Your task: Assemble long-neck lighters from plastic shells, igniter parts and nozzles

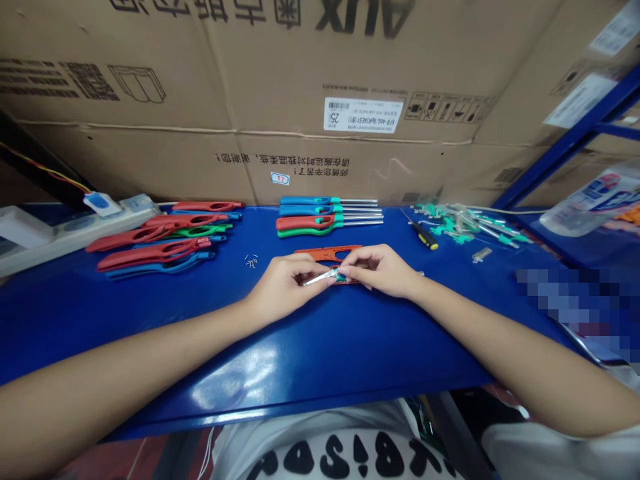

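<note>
My left hand [284,283] and my right hand [381,268] meet at the middle of the blue table [320,347]. Both pinch a thin metal tube with a teal fitting [325,275], the left at the tube end and the right at the teal end. An orange lighter shell half [327,253] lies flat just behind my fingers. A few small metal pins [251,261] lie to the left of my left hand.
A heap of red, blue and green lighter shells [165,241] lies at the back left beside a white power strip [60,233]. Several assembled lighters [325,215] lie at the back centre. A screwdriver [423,235] and teal-tipped tubes [467,223] lie at the back right. Cardboard boxes [300,100] stand behind.
</note>
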### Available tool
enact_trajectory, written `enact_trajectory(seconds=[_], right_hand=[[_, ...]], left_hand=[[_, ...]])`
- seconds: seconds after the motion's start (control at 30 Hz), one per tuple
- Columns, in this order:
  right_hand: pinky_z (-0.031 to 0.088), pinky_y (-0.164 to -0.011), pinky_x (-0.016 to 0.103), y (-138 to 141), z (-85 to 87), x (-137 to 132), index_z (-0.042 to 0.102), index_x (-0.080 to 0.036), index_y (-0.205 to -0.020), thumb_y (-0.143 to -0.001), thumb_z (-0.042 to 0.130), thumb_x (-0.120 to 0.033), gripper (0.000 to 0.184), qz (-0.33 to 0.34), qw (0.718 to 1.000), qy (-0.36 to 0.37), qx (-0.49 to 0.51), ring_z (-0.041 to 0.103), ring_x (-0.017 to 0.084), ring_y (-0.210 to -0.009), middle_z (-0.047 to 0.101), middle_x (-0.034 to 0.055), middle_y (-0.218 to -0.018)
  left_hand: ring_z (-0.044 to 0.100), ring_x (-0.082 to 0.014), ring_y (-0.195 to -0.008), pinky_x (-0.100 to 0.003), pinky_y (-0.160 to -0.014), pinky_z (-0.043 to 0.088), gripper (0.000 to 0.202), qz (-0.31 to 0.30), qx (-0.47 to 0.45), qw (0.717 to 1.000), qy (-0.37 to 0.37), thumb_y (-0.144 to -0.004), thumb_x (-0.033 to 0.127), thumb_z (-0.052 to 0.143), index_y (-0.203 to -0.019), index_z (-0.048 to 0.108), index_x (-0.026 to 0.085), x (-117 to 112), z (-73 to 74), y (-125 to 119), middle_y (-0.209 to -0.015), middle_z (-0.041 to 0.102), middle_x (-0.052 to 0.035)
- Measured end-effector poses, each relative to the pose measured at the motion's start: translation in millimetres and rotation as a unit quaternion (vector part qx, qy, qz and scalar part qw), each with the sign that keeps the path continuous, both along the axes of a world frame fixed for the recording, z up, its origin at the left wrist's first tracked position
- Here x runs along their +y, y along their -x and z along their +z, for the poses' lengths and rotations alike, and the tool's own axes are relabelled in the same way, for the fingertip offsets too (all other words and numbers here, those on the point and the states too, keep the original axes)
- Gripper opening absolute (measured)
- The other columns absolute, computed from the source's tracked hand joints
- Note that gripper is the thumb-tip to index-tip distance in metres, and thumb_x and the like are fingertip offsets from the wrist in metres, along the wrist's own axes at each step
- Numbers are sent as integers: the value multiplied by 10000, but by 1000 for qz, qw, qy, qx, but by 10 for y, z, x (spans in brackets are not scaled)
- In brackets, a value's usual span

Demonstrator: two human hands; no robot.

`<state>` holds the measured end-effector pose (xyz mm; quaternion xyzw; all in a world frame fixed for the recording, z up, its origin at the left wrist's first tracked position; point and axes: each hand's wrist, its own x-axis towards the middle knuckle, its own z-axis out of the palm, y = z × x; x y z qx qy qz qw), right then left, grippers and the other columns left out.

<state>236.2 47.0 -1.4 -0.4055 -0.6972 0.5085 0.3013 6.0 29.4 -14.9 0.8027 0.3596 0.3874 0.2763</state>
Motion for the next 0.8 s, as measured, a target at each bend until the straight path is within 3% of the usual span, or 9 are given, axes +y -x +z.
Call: enact_trajectory(seconds=[0.37, 0.8], right_hand=[[366, -393, 211, 23, -36, -57, 748, -160, -851, -803, 748, -533, 376, -7, 1000, -18, -6, 470, 62, -411, 705, 17, -683], [365, -394, 215, 30, 19, -15, 718, -159, -785, -757, 764, -579, 424, -30, 1000, -7, -7, 472, 62, -409, 673, 0, -631]], left_hand=[[627, -150, -694, -256, -626, 469, 222, -23, 7, 999, 22, -916, 358, 696, -1038, 814, 214, 13, -24, 20, -820, 737, -58], [508, -94, -576, -218, -536, 392, 205, 1, -22, 1000, 16, -854, 382, 765, -921, 799, 191, 18, -15, -17, -742, 666, -15]])
